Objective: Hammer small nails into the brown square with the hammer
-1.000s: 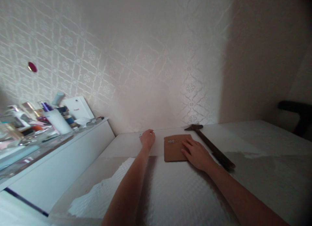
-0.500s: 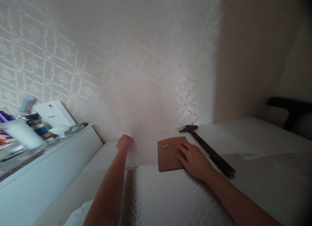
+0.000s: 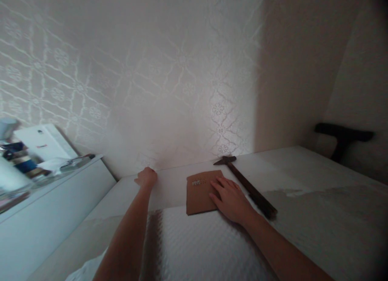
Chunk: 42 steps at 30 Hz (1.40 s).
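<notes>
My left hand [image 3: 146,177] is closed at the back of the white tabletop, close to the wall. Its fingers are curled, and whatever may be inside them is hidden. A flat piece of brown cardboard [image 3: 198,198] lies in front of me, with rows of small shiny bits or holes near its upper edge, too small to name. On its right side rests my right hand [image 3: 232,198], fingers stretched out and lying flat. Just beyond that hand is a hammer [image 3: 247,184], its dark head by the wall and its handle slanting toward me.
Textured white bubble wrap [image 3: 194,244] spreads below the cardboard. On the left, a white cabinet [image 3: 69,204] carries a white box [image 3: 45,143] and assorted clutter. A patterned wall [image 3: 182,91] rises behind. A black armrest-like shape [image 3: 342,135] stands at the right.
The whole view has swung slightly to the right, so everything sits further left. Both hands keep their places relative to the cardboard and hammer.
</notes>
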Each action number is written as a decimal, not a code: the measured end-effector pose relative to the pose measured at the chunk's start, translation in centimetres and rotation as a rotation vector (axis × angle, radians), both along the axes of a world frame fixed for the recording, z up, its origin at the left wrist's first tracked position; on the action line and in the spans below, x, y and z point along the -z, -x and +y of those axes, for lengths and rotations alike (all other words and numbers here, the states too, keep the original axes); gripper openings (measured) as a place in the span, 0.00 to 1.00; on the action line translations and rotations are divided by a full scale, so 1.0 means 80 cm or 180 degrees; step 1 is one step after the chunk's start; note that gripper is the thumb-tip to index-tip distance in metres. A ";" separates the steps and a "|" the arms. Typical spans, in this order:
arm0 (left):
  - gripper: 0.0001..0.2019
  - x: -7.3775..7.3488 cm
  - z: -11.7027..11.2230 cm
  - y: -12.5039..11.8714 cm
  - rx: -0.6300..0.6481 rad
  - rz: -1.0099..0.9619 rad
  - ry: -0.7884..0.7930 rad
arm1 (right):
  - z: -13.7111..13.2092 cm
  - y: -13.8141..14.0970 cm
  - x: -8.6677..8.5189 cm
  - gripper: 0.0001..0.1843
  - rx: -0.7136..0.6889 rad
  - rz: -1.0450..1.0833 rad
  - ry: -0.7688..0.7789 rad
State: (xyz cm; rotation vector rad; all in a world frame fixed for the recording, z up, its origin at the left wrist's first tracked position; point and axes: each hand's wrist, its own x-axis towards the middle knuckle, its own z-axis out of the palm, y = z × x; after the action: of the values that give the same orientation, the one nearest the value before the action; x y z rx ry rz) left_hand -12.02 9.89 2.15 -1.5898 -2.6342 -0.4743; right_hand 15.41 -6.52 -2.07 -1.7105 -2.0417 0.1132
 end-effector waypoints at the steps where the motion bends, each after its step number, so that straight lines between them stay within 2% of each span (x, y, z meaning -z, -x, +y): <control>1: 0.14 -0.002 -0.004 -0.004 0.0032 -0.0009 -0.0102 | 0.000 0.000 0.000 0.25 -0.0009 -0.0001 0.0002; 4: 0.13 -0.007 -0.018 -0.028 0.0299 -0.0309 -0.0497 | 0.002 -0.001 0.002 0.25 -0.0042 -0.0009 -0.0005; 7: 0.14 -0.009 -0.039 -0.070 0.0691 -0.0574 -0.0624 | 0.003 -0.002 0.003 0.26 -0.0053 -0.0039 -0.0030; 10: 0.13 -0.006 -0.071 -0.121 0.1126 -0.0827 -0.0730 | 0.004 -0.004 0.002 0.25 -0.0052 -0.0080 -0.0039; 12: 0.14 -0.004 -0.094 -0.150 0.1585 -0.1437 -0.1035 | 0.004 -0.004 0.001 0.25 -0.0091 -0.0108 -0.0020; 15: 0.13 0.002 -0.122 -0.173 0.1870 -0.1722 -0.1286 | 0.005 -0.005 0.000 0.25 -0.0153 -0.0157 0.0014; 19: 0.11 0.015 -0.131 -0.168 0.1996 -0.1599 -0.1081 | 0.007 -0.007 0.001 0.24 -0.0233 -0.0142 0.0016; 25: 0.10 0.029 -0.113 -0.152 0.2333 -0.1603 -0.1040 | 0.009 -0.008 0.006 0.25 -0.0327 -0.0104 -0.0042; 32: 0.09 0.027 -0.117 -0.157 0.2409 -0.1386 -0.0680 | 0.013 -0.011 0.008 0.25 -0.0351 -0.0117 -0.0059; 42: 0.08 0.029 -0.115 -0.155 0.2500 -0.1467 -0.0420 | 0.011 -0.011 0.005 0.26 -0.0344 -0.0137 -0.0014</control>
State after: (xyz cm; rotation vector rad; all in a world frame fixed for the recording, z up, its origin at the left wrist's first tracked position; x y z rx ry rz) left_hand 0.42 0.68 -0.15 -2.6906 -2.0197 -1.1195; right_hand 16.32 -5.64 -2.48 -1.6129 -2.1641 0.1075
